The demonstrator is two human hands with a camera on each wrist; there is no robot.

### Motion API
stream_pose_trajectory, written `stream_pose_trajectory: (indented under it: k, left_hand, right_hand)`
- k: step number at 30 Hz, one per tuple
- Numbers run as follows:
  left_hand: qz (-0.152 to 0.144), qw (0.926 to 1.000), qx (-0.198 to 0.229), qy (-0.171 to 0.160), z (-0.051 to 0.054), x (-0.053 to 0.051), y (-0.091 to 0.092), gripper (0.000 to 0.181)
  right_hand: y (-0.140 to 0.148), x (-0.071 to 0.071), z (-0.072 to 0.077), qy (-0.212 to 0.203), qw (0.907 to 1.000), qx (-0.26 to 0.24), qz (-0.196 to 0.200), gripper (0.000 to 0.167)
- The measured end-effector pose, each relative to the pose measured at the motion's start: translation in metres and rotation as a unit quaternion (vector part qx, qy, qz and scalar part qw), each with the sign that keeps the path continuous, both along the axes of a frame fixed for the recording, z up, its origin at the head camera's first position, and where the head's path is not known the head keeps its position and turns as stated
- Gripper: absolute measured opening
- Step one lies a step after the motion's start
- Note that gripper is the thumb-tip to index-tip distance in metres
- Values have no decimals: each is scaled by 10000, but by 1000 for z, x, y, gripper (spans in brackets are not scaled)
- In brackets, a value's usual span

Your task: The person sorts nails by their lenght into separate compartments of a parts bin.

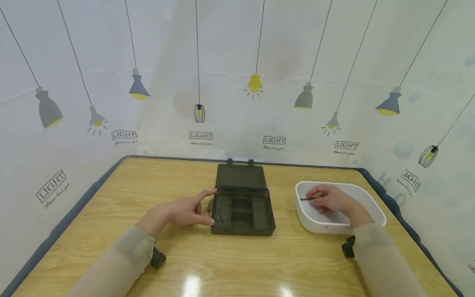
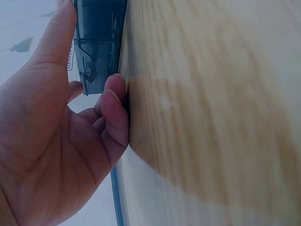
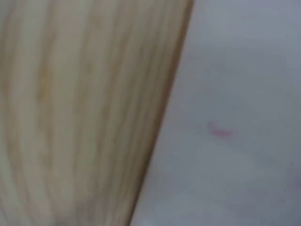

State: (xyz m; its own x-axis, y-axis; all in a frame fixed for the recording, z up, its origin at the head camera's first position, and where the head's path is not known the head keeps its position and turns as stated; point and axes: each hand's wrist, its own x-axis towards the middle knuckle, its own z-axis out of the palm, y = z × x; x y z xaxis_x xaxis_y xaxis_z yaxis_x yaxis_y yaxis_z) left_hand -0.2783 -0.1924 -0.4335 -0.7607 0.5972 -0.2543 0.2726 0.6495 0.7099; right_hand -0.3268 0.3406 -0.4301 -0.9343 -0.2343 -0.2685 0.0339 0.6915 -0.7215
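A dark translucent organizer box [image 1: 243, 232] lies on the table with its lid [image 1: 241, 176] laid back. Several thin metal pieces, like screws or nails, [image 1: 219, 214] lie in its left compartment. My left hand [image 1: 183, 211] rests at the box's left side, thumb and index finger spread and touching its edge. In the left wrist view, the other fingers [image 2: 115, 113] bend loosely against the tabletop. Inside a white tray [image 1: 315, 226], my right hand [image 1: 332, 199] pinches a thin dark rod-like piece [image 1: 306, 199]; its exact kind is too small to tell.
The wooden table [image 1: 237, 264] has a dark blue edge [image 1: 400, 218]. Behind it hangs a pale cloth [image 1: 230, 53] printed with lamps. The tray's outer wall [image 3: 235, 155] fills the right side of the right wrist view, hiding the right hand there.
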Motion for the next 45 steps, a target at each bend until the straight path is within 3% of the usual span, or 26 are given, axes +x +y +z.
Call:
stream_pose_trajectory:
  k: [5, 20, 45]
  left_hand:
    - [20, 10000, 56, -3, 3, 2, 0, 106]
    - [12, 10000, 59, 44, 2, 0, 0, 107]
    - [-31, 9999, 94, 41, 2, 2, 1, 106]
  right_hand:
    - [-2, -3, -2, 81, 9995, 308, 20, 36]
    - [-7, -2, -1, 241, 9974, 676, 2, 21]
    - [-12, 3, 3, 527, 9909, 1145, 465, 8]
